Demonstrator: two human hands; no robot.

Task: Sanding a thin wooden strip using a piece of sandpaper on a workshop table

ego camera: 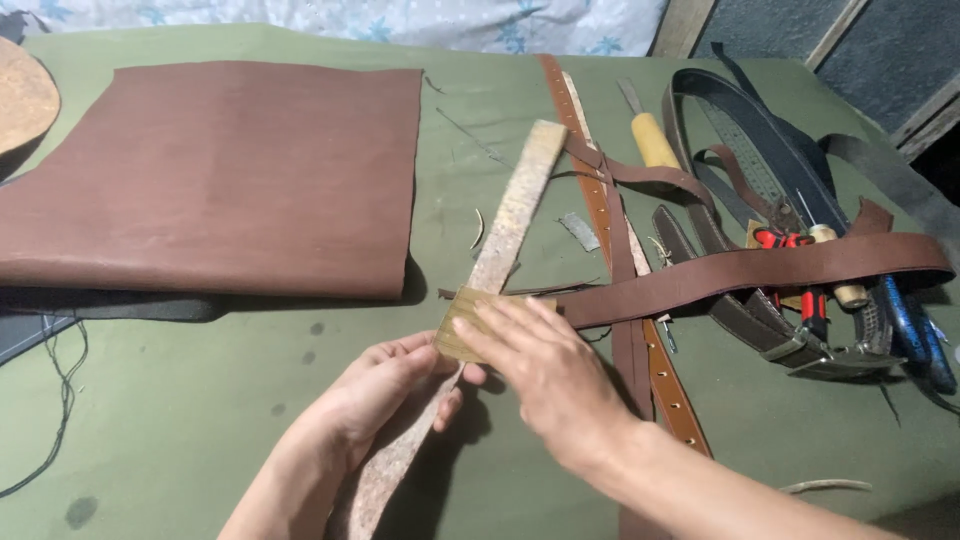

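My left hand grips a long pale strip of rough leather that runs diagonally from the bottom centre up to the middle of the table. My right hand lies flat with fingers spread on a small tan rectangular piece that crosses the strip. The end of a long brown leather strap meets this tan piece from the right and stretches off toward the pile of belts.
A big folded brown leather sheet covers the left of the green table. At right lie several belts and straps, a yellow-handled tool, red-handled pliers, blue-handled tools and a perforated tan strap. Black thread trails at left.
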